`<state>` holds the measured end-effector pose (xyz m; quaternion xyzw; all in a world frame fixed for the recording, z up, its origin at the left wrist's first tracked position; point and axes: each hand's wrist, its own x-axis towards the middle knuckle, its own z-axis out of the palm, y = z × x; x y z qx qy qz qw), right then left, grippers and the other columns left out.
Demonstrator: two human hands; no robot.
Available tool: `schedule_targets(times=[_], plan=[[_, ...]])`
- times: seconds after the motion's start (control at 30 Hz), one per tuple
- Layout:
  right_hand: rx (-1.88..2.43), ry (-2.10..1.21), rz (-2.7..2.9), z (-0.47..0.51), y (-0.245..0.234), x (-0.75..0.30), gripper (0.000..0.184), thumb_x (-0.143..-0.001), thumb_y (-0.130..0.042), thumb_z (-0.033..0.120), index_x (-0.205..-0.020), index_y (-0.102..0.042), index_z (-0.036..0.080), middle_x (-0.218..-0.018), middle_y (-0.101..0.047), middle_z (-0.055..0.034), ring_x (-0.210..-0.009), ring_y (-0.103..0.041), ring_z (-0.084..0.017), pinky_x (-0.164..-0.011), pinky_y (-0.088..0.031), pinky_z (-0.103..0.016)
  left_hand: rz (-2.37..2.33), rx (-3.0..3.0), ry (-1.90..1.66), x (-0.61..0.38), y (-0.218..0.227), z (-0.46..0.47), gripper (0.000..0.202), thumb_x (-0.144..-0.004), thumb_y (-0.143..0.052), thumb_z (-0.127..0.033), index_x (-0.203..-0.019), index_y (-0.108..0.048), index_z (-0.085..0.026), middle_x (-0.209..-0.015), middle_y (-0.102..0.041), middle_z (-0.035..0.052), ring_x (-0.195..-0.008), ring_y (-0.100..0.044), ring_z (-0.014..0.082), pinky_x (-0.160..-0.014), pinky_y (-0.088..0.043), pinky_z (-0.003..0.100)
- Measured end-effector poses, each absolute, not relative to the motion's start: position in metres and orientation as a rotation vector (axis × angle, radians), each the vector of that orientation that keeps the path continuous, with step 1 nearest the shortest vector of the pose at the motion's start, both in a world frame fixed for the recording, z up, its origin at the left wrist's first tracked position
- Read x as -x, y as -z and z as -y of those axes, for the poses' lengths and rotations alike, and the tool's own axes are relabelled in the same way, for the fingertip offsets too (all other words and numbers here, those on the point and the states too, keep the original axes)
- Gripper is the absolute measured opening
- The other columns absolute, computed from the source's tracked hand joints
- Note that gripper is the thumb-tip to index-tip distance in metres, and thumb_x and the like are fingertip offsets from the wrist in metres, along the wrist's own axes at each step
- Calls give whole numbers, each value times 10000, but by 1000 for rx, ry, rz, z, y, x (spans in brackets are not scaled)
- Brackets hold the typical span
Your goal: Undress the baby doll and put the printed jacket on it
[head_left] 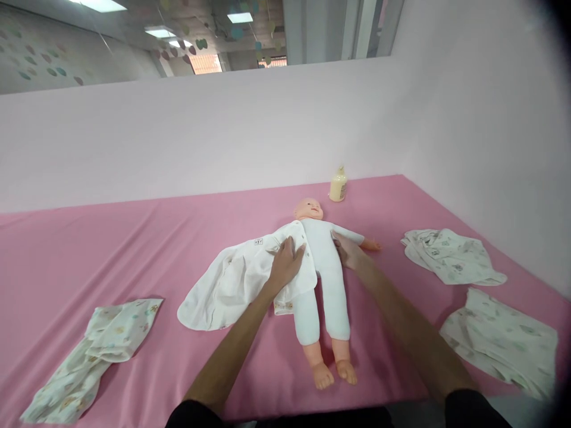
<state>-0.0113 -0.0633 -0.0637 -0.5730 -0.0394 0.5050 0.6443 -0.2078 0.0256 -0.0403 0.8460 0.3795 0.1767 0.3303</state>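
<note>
A baby doll (pixel 329 270) with a bald head and a white cloth body lies face up on a pink sheet. Over its one arm and part of its chest, on the left of the view, lies a white baby jacket (pixel 236 276), its body spread out to the left. My left hand (pixel 285 266) is on the jacket beside the doll's chest, fingers bent into the cloth. At the doll's other side, just below the armpit, my right hand (pixel 348 251) grips the torso, thumb on top and the other fingers mostly hidden. That side's arm is bare of the jacket.
A pale yellow pump bottle (pixel 338 186) stands beyond the doll's head near the white wall (pixel 200 137). Folded printed baby clothes (pixel 452 257) lie at the right, with another folded printed cloth (pixel 504 339) nearer me. Printed baby clothing (pixel 120 330) lies at the left.
</note>
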Motion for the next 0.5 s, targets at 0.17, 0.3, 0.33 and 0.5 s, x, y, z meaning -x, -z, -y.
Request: schedule_targets(times=[0.17, 0.3, 0.33, 0.5], plan=[[1150, -1188, 160, 57, 60, 23, 342, -907, -616, 458, -973, -692, 131, -864, -731, -85, -842, -690, -169, -781, -545, -253, -946, -2109, -502, 210, 54, -32, 697, -947, -404, -602, -1480, -384, -154, -1550, -392, 139, -1445, -357, 278, -1191, -271, 397], [1142, -1143, 240, 60, 49, 33, 337, -907, -629, 383, -1041, -694, 80, -880, -738, -84, -888, -676, -153, -777, -515, -222, -924, -2085, -558, 211, 59, -32, 694, -941, -412, -616, -1459, -426, -155, -1539, -411, 139, -1440, -370, 269, -1190, -278, 388], [1159, -1144, 240, 60, 47, 35, 345, -894, -648, 388, -1035, -699, 78, -867, -740, -87, -883, -674, -159, -775, -517, -227, -916, -2086, -569, 211, 60, -31, 688, -941, -413, -616, -1454, -435, -160, -1535, -418, 136, -1439, -372, 268, -1191, -277, 388], [1180, -1203, 221, 57, 45, 39, 389, -846, -705, 412, -1042, -712, 76, -859, -747, -94, -849, -687, -195, -790, -535, -282, -930, -2072, -632, 213, 63, -34, 638, -937, -431, -608, -1420, -471, -194, -1499, -470, 113, -1409, -411, 259, -1182, -286, 390]])
